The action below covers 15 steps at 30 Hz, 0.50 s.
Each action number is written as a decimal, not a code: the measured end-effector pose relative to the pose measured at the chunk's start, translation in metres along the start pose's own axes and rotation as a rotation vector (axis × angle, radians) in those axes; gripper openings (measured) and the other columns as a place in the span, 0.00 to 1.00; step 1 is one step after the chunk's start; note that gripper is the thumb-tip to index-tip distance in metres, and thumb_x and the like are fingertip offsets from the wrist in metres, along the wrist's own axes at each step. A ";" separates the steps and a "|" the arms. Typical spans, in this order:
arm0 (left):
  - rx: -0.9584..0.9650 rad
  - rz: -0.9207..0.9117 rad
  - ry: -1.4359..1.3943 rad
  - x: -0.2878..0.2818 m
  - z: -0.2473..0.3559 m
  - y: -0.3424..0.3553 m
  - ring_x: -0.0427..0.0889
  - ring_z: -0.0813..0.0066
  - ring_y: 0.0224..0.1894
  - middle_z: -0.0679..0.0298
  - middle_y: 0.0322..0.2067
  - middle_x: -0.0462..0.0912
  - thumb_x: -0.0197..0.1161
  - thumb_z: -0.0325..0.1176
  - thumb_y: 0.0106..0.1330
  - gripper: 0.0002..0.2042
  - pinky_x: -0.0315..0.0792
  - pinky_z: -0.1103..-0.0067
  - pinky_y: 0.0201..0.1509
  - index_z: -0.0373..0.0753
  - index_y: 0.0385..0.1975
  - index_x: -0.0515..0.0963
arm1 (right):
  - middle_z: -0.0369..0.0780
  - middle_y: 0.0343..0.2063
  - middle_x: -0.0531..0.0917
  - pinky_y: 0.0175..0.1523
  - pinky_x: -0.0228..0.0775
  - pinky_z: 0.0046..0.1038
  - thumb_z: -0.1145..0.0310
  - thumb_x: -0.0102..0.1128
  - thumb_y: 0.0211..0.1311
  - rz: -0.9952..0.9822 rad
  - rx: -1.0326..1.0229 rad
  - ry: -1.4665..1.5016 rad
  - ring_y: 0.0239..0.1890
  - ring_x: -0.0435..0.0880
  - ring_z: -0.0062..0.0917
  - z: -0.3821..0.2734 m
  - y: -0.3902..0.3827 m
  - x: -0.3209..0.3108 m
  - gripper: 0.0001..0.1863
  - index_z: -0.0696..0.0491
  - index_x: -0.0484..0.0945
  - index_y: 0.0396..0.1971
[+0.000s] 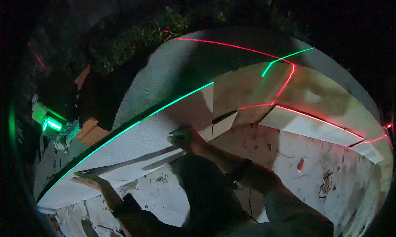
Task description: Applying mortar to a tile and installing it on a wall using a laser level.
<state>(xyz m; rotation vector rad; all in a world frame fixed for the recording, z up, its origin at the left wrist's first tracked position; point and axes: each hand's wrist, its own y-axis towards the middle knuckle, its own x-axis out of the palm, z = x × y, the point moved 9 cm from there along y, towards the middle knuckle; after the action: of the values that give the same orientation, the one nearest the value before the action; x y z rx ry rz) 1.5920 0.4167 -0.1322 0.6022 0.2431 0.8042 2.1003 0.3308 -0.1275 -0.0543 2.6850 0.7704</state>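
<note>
A long pale panel (pixel 144 131) runs along the wall on the left, with a bright green laser line on its upper edge. My left hand (pixel 91 181) lies with fingers stretched out against the panel's lower left part. Farther right, my right hand (pixel 186 139) is at the same panel, its fingers curled in. A small pale spot shows at its fingertips; what it is, I cannot make out. Dark slanting bands cross the panel between my hands, probably shadows. A dark band circles my right wrist.
A glowing green laser level (pixel 51 123) stands at the left beside torn brown cardboard (pixel 88 129). More pale panels (pixel 305 121) line the wall at right, under a red laser line. A red light (pixel 389 126) shines at the far right. Grass (pixel 152 34) grows beyond. Debris marks the whitish floor (pixel 297 154).
</note>
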 end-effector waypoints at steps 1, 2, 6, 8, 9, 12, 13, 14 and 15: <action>0.331 0.017 0.129 -0.026 0.005 0.039 0.52 0.54 0.68 0.46 0.67 0.47 0.39 0.57 0.69 0.37 0.49 0.63 0.69 0.35 0.68 0.43 | 0.39 0.14 0.70 0.21 0.54 0.28 0.68 0.58 0.60 0.016 0.246 0.135 0.18 0.66 0.14 -0.001 0.005 0.010 0.13 0.59 0.73 0.19; 0.638 0.022 0.247 -0.024 0.018 0.031 0.53 0.55 0.68 0.44 0.67 0.46 0.36 0.54 0.71 0.35 0.50 0.67 0.70 0.32 0.67 0.43 | 0.39 0.14 0.70 0.21 0.54 0.28 0.68 0.58 0.60 0.013 0.238 0.131 0.18 0.66 0.14 -0.016 0.013 0.008 0.13 0.59 0.73 0.19; 0.260 0.260 0.402 0.027 0.031 -0.013 0.56 0.56 0.67 0.47 0.66 0.52 0.38 0.54 0.71 0.35 0.49 0.66 0.70 0.32 0.67 0.44 | 0.39 0.14 0.73 0.27 0.62 0.25 0.68 0.59 0.60 0.153 0.211 0.309 0.20 0.70 0.15 -0.017 0.012 -0.024 0.12 0.60 0.74 0.22; 0.399 0.217 0.322 0.029 0.040 -0.012 0.49 0.53 0.68 0.49 0.67 0.49 0.40 0.52 0.70 0.34 0.40 0.60 0.71 0.33 0.67 0.47 | 0.40 0.23 0.79 0.34 0.68 0.26 0.68 0.59 0.60 0.011 0.130 0.100 0.27 0.76 0.20 -0.022 0.022 -0.009 0.09 0.59 0.78 0.34; 0.479 0.215 0.308 0.011 0.043 -0.004 0.45 0.51 0.69 0.50 0.68 0.47 0.41 0.51 0.69 0.33 0.36 0.57 0.71 0.33 0.67 0.48 | 0.41 0.25 0.79 0.36 0.69 0.27 0.64 0.58 0.61 0.185 0.009 -0.031 0.29 0.77 0.22 -0.033 0.023 -0.005 0.13 0.60 0.79 0.35; 0.520 0.299 0.317 -0.035 0.056 0.005 0.41 0.50 0.70 0.50 0.68 0.44 0.42 0.49 0.69 0.33 0.32 0.56 0.71 0.33 0.66 0.49 | 0.42 0.39 0.80 0.47 0.71 0.34 0.76 0.60 0.54 -0.008 0.273 -0.005 0.42 0.78 0.34 -0.002 -0.004 0.037 0.19 0.53 0.77 0.48; 0.447 0.308 0.216 -0.013 0.069 -0.008 0.40 0.51 0.71 0.49 0.69 0.43 0.43 0.49 0.69 0.33 0.33 0.58 0.71 0.32 0.67 0.48 | 0.42 0.39 0.80 0.47 0.71 0.34 0.76 0.60 0.54 -0.096 0.202 0.049 0.42 0.78 0.34 0.028 -0.022 0.026 0.19 0.53 0.77 0.48; 0.386 0.321 0.118 0.010 0.084 -0.018 0.40 0.52 0.71 0.49 0.69 0.42 0.43 0.48 0.69 0.33 0.34 0.60 0.71 0.32 0.67 0.47 | 0.48 0.46 0.78 0.54 0.68 0.38 0.70 0.59 0.56 0.157 -0.426 -0.506 0.50 0.77 0.36 0.013 -0.044 -0.002 0.24 0.58 0.71 0.54; 0.308 0.319 0.002 0.036 0.097 -0.029 0.39 0.52 0.71 0.48 0.69 0.41 0.43 0.47 0.69 0.33 0.34 0.61 0.72 0.32 0.67 0.47 | 0.47 0.44 0.79 0.52 0.70 0.37 0.67 0.60 0.57 0.135 -0.337 -0.733 0.48 0.78 0.37 0.031 -0.056 -0.014 0.22 0.61 0.73 0.50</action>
<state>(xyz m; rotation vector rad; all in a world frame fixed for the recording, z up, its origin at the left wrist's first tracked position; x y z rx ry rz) 1.6752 0.3875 -0.0702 0.9453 0.2795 1.0846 2.1303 0.2986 -0.1755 0.2761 1.8663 1.0331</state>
